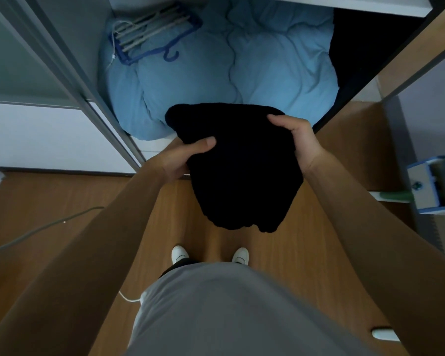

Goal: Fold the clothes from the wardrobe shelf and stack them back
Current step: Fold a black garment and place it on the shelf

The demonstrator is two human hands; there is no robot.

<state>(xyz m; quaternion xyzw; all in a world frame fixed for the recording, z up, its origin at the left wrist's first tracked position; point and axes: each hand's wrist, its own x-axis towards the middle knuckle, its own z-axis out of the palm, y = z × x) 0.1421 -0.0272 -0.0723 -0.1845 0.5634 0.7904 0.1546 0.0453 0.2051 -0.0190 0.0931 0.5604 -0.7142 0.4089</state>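
A black knitted garment (242, 165) hangs folded in the air in front of the open wardrobe. My left hand (185, 155) grips its left upper edge, thumb on top and fingers hidden under the cloth. My right hand (297, 136) grips the right upper edge, its fingers curled over the fold. The lower part of the garment droops toward the wooden floor (165, 222), above my white shoes (180, 253).
A light blue duvet (216, 70) fills the wardrobe bottom, with a blue hanger rack (149, 34) lying on it at the back left. A dark pile (365, 55) sits at the right inside. A sliding door frame (70, 65) stands left, a blue-white box (437, 186) right, a grey cable (36, 229) crosses the floor.
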